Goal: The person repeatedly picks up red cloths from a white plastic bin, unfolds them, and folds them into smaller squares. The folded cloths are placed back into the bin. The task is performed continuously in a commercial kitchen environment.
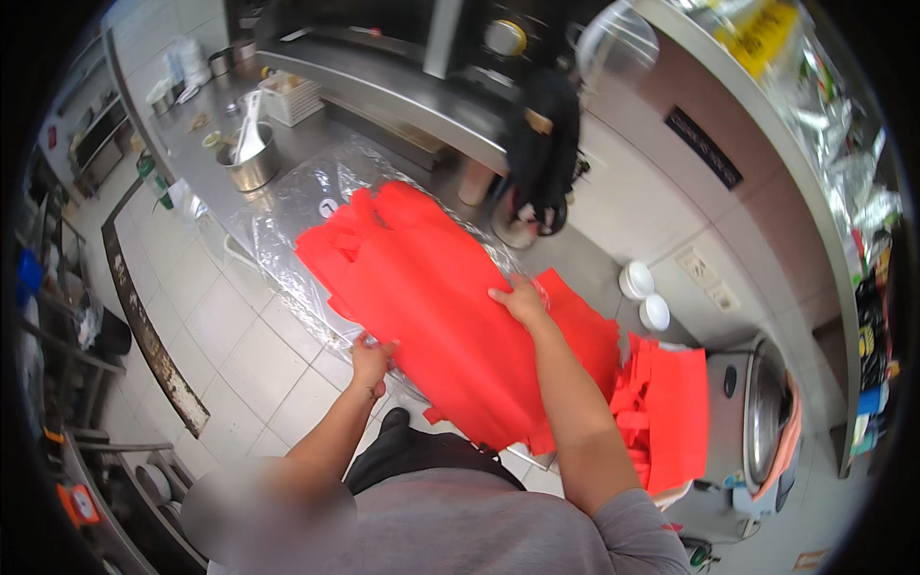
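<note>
A thick stack of red non-woven fabric bags (438,287) with strap handles lies before me on a steel counter, over a crumpled clear plastic sheet (287,215). My left hand (370,364) grips its near left edge, fingers partly hidden by the fabric. On the far side, my right hand (521,298) holds the stack's edge, with the thumb on top and the other fingers mostly out of sight. More red fabric (578,323) spreads out beyond my right forearm. A second pile of red bags (675,413) sits farther right.
A steel pot (251,169) holding white scoops and a white plastic basket (291,99) stand at the back left. White bowls (637,280) lie by the wall. At the right is a large cooker with a metal lid (762,410). A black bag (543,144) hangs behind the stack.
</note>
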`<act>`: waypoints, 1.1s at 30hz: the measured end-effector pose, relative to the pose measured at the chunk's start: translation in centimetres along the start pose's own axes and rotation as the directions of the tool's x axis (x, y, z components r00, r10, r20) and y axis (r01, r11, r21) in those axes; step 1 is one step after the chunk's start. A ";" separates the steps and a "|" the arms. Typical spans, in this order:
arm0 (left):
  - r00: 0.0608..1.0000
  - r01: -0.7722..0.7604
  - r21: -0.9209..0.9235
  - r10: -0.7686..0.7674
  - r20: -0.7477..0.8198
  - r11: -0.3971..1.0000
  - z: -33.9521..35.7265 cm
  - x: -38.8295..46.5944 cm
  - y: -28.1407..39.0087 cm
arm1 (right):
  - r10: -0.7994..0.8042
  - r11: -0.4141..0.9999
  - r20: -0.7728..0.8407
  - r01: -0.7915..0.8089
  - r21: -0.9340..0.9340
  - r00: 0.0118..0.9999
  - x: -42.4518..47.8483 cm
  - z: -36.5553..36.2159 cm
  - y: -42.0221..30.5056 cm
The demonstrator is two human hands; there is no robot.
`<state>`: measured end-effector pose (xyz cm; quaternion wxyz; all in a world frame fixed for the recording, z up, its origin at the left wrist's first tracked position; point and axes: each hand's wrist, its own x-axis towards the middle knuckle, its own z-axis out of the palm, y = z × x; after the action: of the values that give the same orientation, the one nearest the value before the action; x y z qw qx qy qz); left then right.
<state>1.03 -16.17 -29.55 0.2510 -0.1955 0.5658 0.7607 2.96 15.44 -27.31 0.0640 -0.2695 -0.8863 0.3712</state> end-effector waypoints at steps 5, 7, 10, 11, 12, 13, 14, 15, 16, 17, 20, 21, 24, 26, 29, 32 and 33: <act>0.995 -0.043 0.008 0.042 0.093 0.999 -1.9 1.6 1.2 | -0.013 0.972 0.065 0.028 -0.232 0.998 3.1 -1.0 -1.5; 0.981 -0.188 -0.074 0.191 0.031 0.979 -1.3 2.1 2.2 | -0.136 0.944 -0.032 0.120 -0.307 0.990 2.3 -2.7 -4.1; 0.981 -0.194 -0.032 0.194 0.008 0.981 -2.6 3.8 2.2 | -0.198 0.913 -0.185 0.113 -0.391 0.963 1.0 -3.2 -7.4; 0.979 -0.204 -0.004 0.204 0.014 0.979 -2.8 4.6 1.7 | -0.412 0.810 -0.245 0.229 -0.540 0.878 1.0 -3.3 -7.3; 0.984 -0.177 0.009 0.177 0.012 0.984 -2.8 3.9 2.4 | -0.607 0.667 -0.260 0.304 -0.681 0.751 0.8 -3.3 -7.3; 0.968 -0.250 0.037 0.250 -0.012 0.968 -2.6 4.0 2.0 | -0.774 0.493 -0.231 0.332 -0.804 0.590 0.6 -3.4 -7.4; 0.946 -0.320 0.066 0.323 -0.034 0.945 -2.5 4.2 1.5 | -0.788 0.487 -0.222 0.359 -0.796 0.574 0.5 -3.7 -7.4; 0.917 -0.387 0.098 0.394 -0.064 0.917 -2.5 4.2 1.0 | -0.803 0.480 -0.210 0.396 -0.783 0.558 -0.4 -3.8 -9.1; 0.929 -0.361 0.059 0.365 -0.059 0.931 -2.2 3.3 1.3 | -0.814 0.476 -0.203 0.423 -0.771 0.545 -1.5 -4.1 -10.5; 0.941 -0.334 0.023 0.335 -0.049 0.942 -1.7 1.6 2.1 | -0.714 0.611 -0.224 0.435 -0.661 0.663 -2.7 -4.2 -11.4; 0.895 -0.440 0.022 0.440 -0.071 0.898 -0.5 -0.2 1.8 | -0.496 0.857 -0.195 0.440 -0.268 0.846 -7.2 -4.7 -14.0; 0.859 -0.503 0.044 0.505 -0.086 0.863 -0.2 -0.6 1.5 | -0.507 0.862 -0.202 0.490 -0.129 0.838 -9.2 -5.3 -15.1; 0.857 -0.514 -0.072 0.515 -0.013 0.855 1.4 -3.9 3.4 | -0.195 0.717 -0.354 0.379 0.585 0.915 -14.3 -9.1 -18.9; 0.877 -0.291 -0.284 0.373 0.303 0.914 2.5 -5.9 5.4 | -0.096 0.573 -0.483 0.446 0.688 0.870 -16.0 -13.3 -20.6; 0.820 -0.099 -0.296 0.246 0.516 0.950 4.3 -8.7 8.5 | 0.001 0.549 -0.538 0.449 0.705 0.843 -18.1 -18.0 -18.9; 0.736 -0.132 -0.314 0.305 0.604 0.940 6.3 -12.8 12.7 | 0.061 0.598 -0.569 0.426 0.679 0.820 -20.8 -22.8 -14.3; 0.692 -0.149 -0.340 0.343 0.635 0.929 7.3 -14.1 14.0 | 0.063 0.579 -0.613 0.471 0.665 0.788 -21.9 -24.4 -13.0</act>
<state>3.70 -14.73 -8.61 0.3081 0.1456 0.3490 0.8730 23.59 11.59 1.11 0.4855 -0.2007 -0.5902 0.6129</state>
